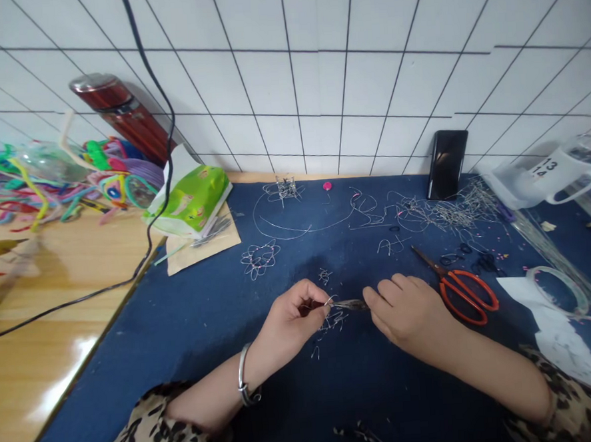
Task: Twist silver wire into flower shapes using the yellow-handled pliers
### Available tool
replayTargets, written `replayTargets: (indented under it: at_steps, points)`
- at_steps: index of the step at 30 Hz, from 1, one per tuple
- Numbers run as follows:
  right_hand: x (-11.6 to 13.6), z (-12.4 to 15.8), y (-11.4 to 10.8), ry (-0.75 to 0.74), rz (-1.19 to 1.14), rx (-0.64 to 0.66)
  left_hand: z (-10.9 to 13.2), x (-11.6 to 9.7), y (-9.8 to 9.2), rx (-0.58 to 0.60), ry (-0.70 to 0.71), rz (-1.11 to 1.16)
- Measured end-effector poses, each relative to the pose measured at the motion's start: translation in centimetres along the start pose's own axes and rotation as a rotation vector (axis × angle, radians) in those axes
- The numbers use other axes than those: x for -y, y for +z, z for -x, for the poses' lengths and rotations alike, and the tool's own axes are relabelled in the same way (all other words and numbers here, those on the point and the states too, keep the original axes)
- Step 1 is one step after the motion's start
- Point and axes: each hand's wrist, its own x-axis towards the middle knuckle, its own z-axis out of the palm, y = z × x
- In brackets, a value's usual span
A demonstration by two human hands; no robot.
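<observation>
My left hand [301, 314] pinches a thin silvery wire [329, 300] between thumb and fingertips, above the blue mat. From the right, my right hand [406, 311] is closed around needle-nose pliers [349, 304]; their tapered jaws meet the wire at the left fingertips, and the handles are hidden in the palm. Small bent wire pieces [335, 320] lie under the hands, with a little wire cluster [325, 275] just beyond. A flower-shaped wire piece with pink beads [260, 259] rests further left. Right of my right hand lie orange-handled scissors [467, 295], blades pointing away to the left.
Tangled wire [445, 208] spreads at the back right, near a phone [448, 165] leaning on the tiled wall and a white mug [548, 175]. A tissue pack [189, 201], red thermos [123, 115] and colourful pipe cleaners [33, 187] stand left. A black cable [149, 236] crosses there.
</observation>
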Motion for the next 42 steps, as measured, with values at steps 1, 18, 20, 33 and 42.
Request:
replayTargets:
  at_steps: [1, 18, 20, 33, 42]
  points:
    - [0.0, -0.03, -0.01, 0.02, -0.046, 0.021, 0.01, -0.06, -0.04, 0.009, -0.002, -0.002]
    - [-0.12, -0.2, -0.24, 0.139, -0.353, 0.159, -0.06, -0.12, 0.11, 0.002, 0.046, -0.081]
    - [-0.15, -0.17, -0.21, 0.135, -0.365, 0.158, -0.05, -0.07, 0.11, 0.001, 0.043, -0.074]
    - [0.45, -0.01, -0.12, 0.097, -0.115, 0.064, -0.19, 0.14, 0.27, 0.003, 0.011, -0.006]
    - [0.7, 0.15, -0.21, 0.098, -0.063, 0.056, 0.26, 0.44, 0.73, -0.093, 0.061, -0.055]
